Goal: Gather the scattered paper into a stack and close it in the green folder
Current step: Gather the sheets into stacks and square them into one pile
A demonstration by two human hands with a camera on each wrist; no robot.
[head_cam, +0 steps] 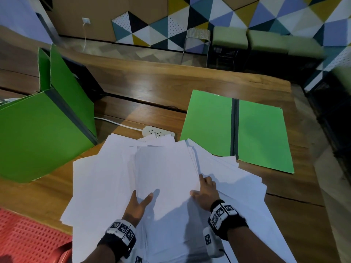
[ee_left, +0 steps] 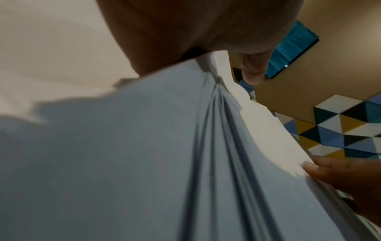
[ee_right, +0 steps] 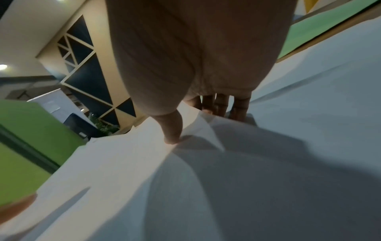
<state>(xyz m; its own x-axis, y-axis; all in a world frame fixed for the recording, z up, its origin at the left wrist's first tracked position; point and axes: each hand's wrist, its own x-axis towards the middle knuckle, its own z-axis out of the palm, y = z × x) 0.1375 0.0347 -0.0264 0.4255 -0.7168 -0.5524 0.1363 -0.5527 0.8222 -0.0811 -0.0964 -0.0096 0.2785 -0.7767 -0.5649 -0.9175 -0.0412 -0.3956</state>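
Observation:
White paper sheets lie fanned across the wooden table in front of me. A partly squared paper stack rests on top in the middle. My left hand grips its near left corner, thumb on top and fingers hidden beneath. My right hand pinches the stack's right edge, with the thumb on top and the fingers curled down past the edge. The green folder lies open and flat at the right, and loose sheets overlap its near edge.
Other green folders stand open on the left, close to the paper. A white power strip and its cable lie just beyond the sheets. A red mesh surface sits at the lower left. The table's edge runs along the right.

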